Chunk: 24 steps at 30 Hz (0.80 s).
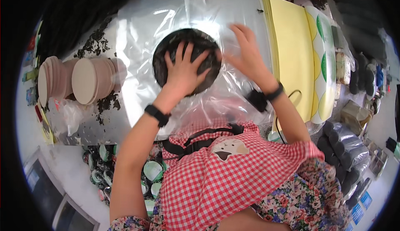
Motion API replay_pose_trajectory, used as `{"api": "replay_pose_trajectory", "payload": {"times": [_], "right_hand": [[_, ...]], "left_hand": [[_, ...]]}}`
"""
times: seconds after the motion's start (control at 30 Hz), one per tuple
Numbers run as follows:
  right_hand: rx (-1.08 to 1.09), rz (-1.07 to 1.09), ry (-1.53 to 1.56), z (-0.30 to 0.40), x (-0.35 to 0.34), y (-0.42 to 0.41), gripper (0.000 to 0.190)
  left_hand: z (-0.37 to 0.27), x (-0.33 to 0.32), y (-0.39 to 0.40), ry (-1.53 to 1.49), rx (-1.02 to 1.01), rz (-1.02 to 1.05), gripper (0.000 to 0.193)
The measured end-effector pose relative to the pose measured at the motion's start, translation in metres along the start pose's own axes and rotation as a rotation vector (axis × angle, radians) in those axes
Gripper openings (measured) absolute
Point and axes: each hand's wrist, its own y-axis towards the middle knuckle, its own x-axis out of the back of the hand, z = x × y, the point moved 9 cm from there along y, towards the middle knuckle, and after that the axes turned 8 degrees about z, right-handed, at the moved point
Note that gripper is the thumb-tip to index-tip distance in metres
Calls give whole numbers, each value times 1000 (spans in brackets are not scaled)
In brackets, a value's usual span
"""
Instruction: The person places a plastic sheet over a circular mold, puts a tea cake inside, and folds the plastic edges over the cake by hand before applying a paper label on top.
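Note:
A round black object [200, 88], perhaps a dish or mould, lies on a clear plastic sheet [243, 21] spread over the worktop. My left hand [182, 71] rests on its dark surface with the fingers spread. To the right of it, my right hand [247, 54] is raised, slightly blurred, its fingers apart with nothing between them. Whether its fingertips touch the round object's edge, I cannot tell. Both wrists wear dark bands. A small black device [257, 100] with a cable lies by my right wrist.
Stacks of pale round discs [84, 81] lie at the left, beside dark flakes [95, 40] and a crumpled plastic bag [70, 112]. Yellow sheets [293, 53] lie at the right, next to sheets with green prints [325, 65]. Several wrapped items with green labels [153, 171] sit below the table's edge.

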Motion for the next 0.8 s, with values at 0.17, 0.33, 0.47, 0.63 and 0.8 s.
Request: {"api": "replay_pose_trajectory", "payload": {"times": [0.17, 0.33, 0.47, 0.63, 0.8], "right_hand": [[-32, 185, -450, -39, -27, -110, 62], [-125, 575, 225, -31, -20, -119, 34], [-95, 387, 1213, -33, 35, -105, 36], [-378, 133, 1369, -94, -40, -45, 52], [-54, 485, 860, -26, -67, 22, 34]], "left_hand": [[-1, -10, -18, -36, -59, -51, 60], [0, -15, -11, 61, 10, -21, 56], [-29, -1, -16, -48, -148, -94, 55], [-37, 9, -19, -123, -241, -216, 75], [-26, -12, -5, -143, -234, -18, 65]]}}
